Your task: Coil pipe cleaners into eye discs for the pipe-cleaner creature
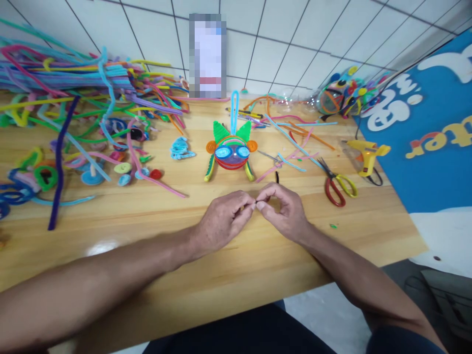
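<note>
My left hand (224,219) and my right hand (282,211) meet low over the table, thumb and forefinger of each pinched together. Between the fingertips shows a tiny dark bit (256,201), seemingly a short black pipe cleaner piece, mostly hidden. A black pipe cleaner end (277,177) shows just beyond my right hand; whether it joins the held piece I cannot tell. Behind both hands sits a pipe cleaner figure (232,156) with green ears, blue-ringed eyes, orange side coils and a light blue loop on top.
Scissors (335,184) with red and yellow handles lie to the right, near a yellow glue gun (367,155). Loose pipe cleaners (295,132) are strewn behind. Bundled pipe cleaners (73,76) and coiled pieces fill the left. A blurred upright panel (208,54) stands against the tiled wall.
</note>
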`<state>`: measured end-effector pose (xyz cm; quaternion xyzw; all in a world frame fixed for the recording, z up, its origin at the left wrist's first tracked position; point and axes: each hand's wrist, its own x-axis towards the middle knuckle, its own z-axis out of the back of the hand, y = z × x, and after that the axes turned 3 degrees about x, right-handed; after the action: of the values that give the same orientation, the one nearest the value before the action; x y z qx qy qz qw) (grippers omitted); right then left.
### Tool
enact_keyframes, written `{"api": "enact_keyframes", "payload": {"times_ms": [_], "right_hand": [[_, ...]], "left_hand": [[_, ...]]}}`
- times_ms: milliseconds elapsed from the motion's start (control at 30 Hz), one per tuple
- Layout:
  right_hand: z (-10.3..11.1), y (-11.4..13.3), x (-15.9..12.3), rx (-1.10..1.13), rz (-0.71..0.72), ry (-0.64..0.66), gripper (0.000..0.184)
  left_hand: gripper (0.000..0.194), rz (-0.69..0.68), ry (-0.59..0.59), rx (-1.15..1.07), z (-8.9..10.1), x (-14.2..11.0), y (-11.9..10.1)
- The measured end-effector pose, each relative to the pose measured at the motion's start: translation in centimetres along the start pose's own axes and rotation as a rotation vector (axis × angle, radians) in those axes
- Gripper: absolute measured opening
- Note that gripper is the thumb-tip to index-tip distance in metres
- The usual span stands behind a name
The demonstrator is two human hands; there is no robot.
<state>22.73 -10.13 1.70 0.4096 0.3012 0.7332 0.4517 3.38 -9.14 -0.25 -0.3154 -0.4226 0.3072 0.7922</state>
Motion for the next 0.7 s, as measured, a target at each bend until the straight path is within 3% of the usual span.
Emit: {"api": "enact_keyframes", "payload": {"times_ms": [700], "right_hand": [[0.19,-0.02,-0.01,0.008,0.016,0.007,0.009]], "left_hand": [[0.015,-0.014,0.004,-0.006,0.02,0.0,-0.06]]}}
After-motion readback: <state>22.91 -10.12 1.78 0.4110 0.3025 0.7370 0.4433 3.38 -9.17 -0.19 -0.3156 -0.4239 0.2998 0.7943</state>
